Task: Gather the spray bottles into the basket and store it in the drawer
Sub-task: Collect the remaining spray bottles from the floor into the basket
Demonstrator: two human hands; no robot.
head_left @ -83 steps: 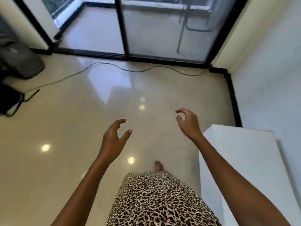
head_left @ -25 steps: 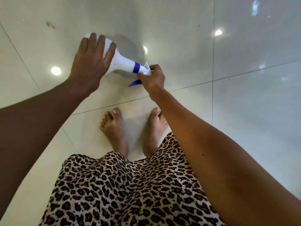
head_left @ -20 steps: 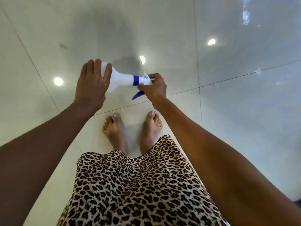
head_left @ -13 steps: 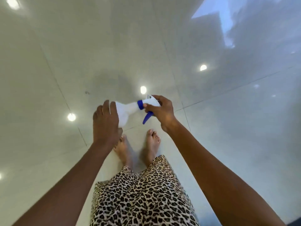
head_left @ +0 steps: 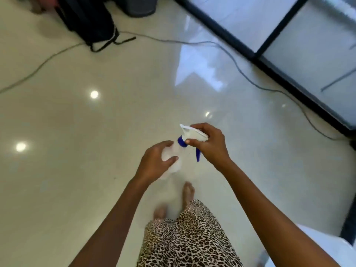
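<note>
A white spray bottle [head_left: 178, 151] with a blue collar and blue trigger hangs tilted in the air above the floor, held in both hands. My left hand [head_left: 154, 162] wraps the bottle's body. My right hand [head_left: 209, 144] grips the white spray head, with the trigger sticking down beside it. No basket and no drawer are in view.
A glossy cream tiled floor [head_left: 77, 151] spreads all around. A black backpack [head_left: 90, 18] lies at the top left with a grey cable [head_left: 240, 68] running past it. A black-framed glass door [head_left: 289, 45] fills the top right. A white unit's corner [head_left: 325, 245] shows at the bottom right.
The bottle has come up off the floor in both hands. My view has lifted from my feet to the room, with the backpack, cable and glass door now showing.
</note>
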